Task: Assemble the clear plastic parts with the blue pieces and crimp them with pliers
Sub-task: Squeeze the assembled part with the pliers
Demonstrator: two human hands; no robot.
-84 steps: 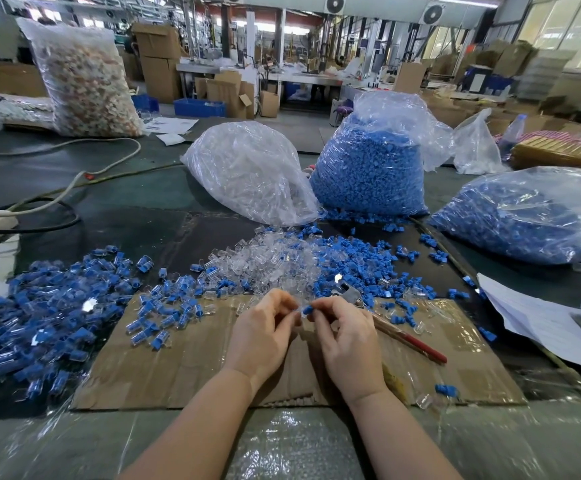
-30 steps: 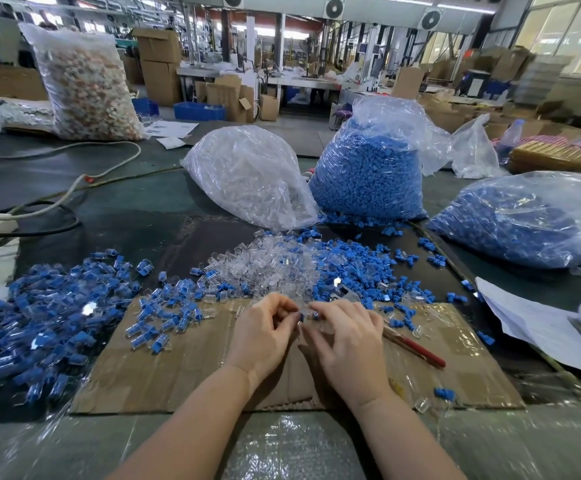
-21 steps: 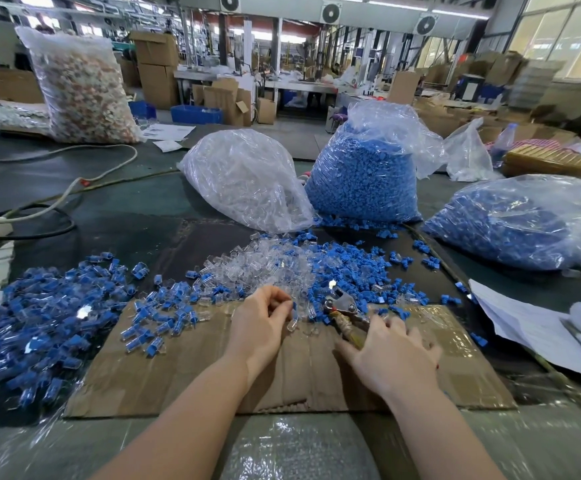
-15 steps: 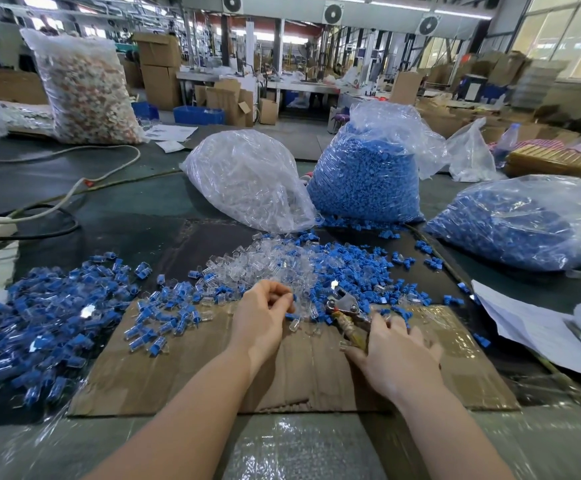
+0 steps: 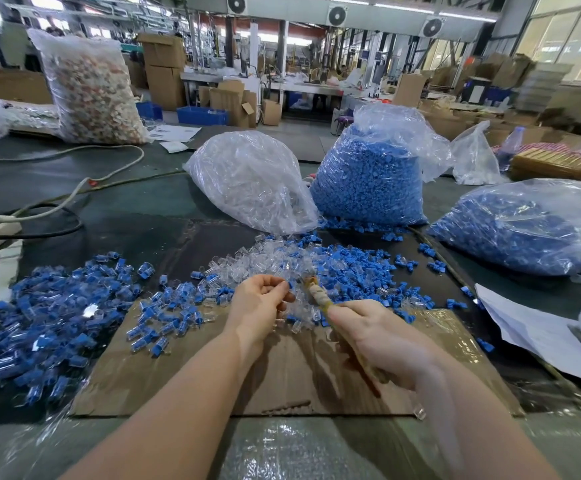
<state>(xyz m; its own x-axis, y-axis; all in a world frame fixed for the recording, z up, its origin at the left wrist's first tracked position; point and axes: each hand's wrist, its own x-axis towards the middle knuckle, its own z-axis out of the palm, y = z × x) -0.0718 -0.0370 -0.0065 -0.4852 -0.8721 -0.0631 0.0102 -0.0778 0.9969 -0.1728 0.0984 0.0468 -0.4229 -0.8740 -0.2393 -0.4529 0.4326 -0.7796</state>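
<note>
**Pliers come up to the little piece**

The right hand (image 5: 379, 332) grips the pliers (image 5: 318, 295). Half a second ago they lay low on the cardboard (image 5: 282, 379); now their tip meets the left hand (image 5: 259, 301), which pinches a small clear and blue piece (image 5: 291, 285). The loose parts pile (image 5: 316, 261) lies just behind.

clear parts (image 5: 265, 261) btwn piles, bags (image 5: 368, 181) behind

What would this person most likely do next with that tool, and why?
Probably bring the pliers' tip onto the small piece and squeeze. The left hand pinches a clear-and-blue part at its fingertips, and the right hand grips the pliers, whose head sits right beside that part. Whether the tip already touches it is too blurred to tell.
</note>
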